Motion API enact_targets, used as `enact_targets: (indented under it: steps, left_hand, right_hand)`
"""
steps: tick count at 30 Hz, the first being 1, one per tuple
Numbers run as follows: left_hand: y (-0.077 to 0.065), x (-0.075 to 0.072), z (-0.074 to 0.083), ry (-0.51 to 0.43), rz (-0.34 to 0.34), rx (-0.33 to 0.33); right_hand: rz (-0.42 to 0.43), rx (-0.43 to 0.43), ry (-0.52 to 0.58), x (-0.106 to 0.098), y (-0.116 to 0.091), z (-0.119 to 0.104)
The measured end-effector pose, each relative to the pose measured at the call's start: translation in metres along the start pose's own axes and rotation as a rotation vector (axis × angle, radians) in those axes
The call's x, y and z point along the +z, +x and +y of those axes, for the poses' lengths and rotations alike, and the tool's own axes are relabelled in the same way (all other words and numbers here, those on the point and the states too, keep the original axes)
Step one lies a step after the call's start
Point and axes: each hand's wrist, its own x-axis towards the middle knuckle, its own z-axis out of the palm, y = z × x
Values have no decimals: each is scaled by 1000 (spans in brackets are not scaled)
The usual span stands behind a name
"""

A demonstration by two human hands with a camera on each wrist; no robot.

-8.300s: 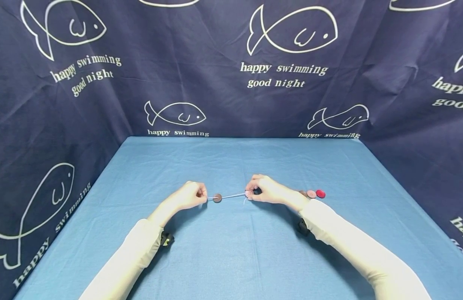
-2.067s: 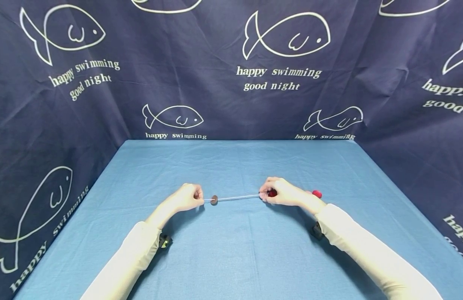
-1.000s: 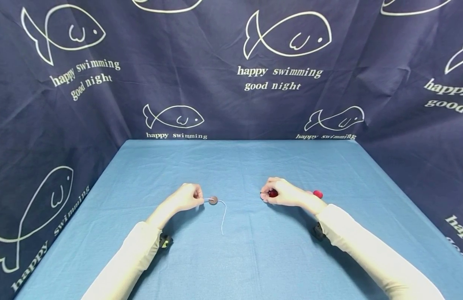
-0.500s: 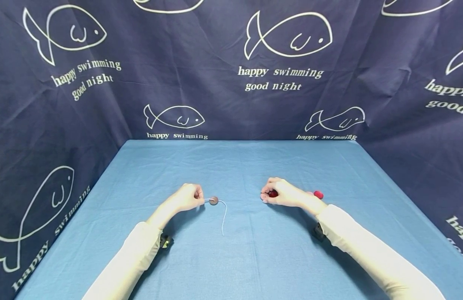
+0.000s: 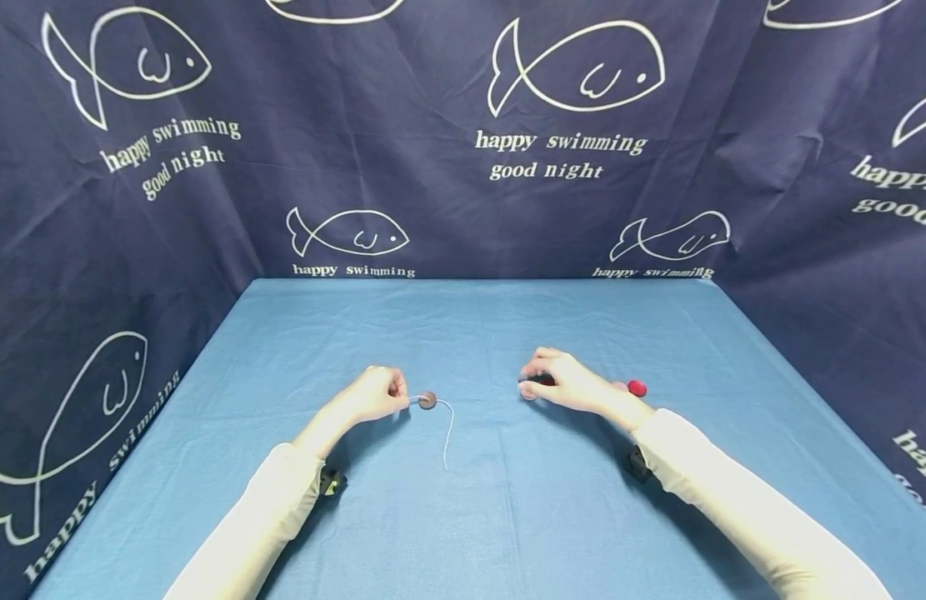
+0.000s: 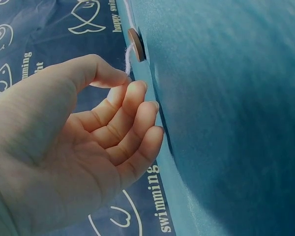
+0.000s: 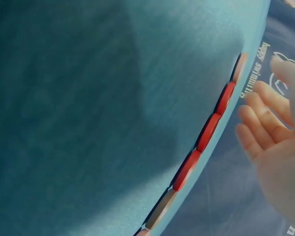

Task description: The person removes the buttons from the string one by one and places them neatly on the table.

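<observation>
My left hand (image 5: 376, 391) pinches a white string (image 5: 451, 432) between thumb and forefinger; its other fingers are loosely bent in the left wrist view. A brown button (image 5: 427, 400) is threaded on the string just beyond the fingertips, and the string's free end curves toward me over the cloth. The right hand (image 5: 571, 385) is above a row of buttons, thumb and fingers apart with nothing held. Beneath its fingertips lies a pink button (image 5: 528, 392). The right wrist view shows this pink button (image 7: 240, 68) at one end of the row, followed by red buttons (image 7: 208, 132).
The row continues with a brown button (image 7: 161, 209) and another pink one (image 7: 143, 233). Past my right wrist a red button (image 5: 638, 388) is visible. Blue cloth (image 5: 463, 325) covers the table, and a dark fish-print curtain (image 5: 432, 150) surrounds its back and sides.
The string was taut between both hands; the right hand let go of its end, which dropped onto the cloth. Since then the right fingers have spread and lifted slightly. The left hand stays put.
</observation>
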Motion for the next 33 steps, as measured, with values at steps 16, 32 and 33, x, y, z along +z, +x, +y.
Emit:
enact_targets:
  steps: [16, 32, 33]
  left_hand:
    - [2, -2, 5, 3, 0, 24]
    - [2, 2, 6, 12, 25, 61]
    - [2, 2, 6, 11, 22, 57]
  right_hand:
    - [34, 2, -6, 0, 6, -2]
    - [-5, 3, 36, 5, 22, -15]
    - [-6, 0, 36, 5, 23, -16]
